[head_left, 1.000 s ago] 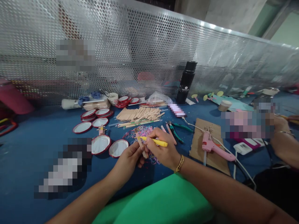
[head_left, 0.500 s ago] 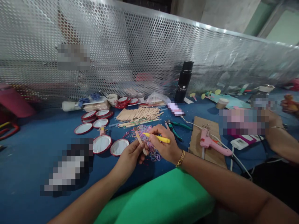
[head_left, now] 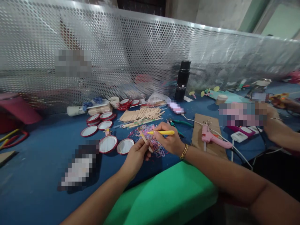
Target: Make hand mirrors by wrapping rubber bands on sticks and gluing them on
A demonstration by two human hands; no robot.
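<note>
My left hand (head_left: 137, 154) is closed around a wooden craft stick (head_left: 143, 137), holding it upright and tilted above the blue table (head_left: 42, 156). My right hand (head_left: 169, 141) grips a yellow pen (head_left: 162, 132) level, its tip pointing left at the stick. Under both hands lies a heap of small coloured rubber bands (head_left: 152, 139). A gold bracelet circles my right wrist.
A pile of wooden sticks (head_left: 140, 114) and several red-rimmed round lids (head_left: 107, 143) lie beyond my hands. Green pliers (head_left: 179, 123), a pink glue gun (head_left: 214, 139) on cardboard and a black bottle (head_left: 182, 79) stand to the right. Another person's arm (head_left: 281, 132) rests at far right. A perforated metal screen backs the table.
My view has shifted slightly, so everything sits a little to the right. The pen has tipped from slanting to nearly level. Both hands still hold the stick and the pen.
</note>
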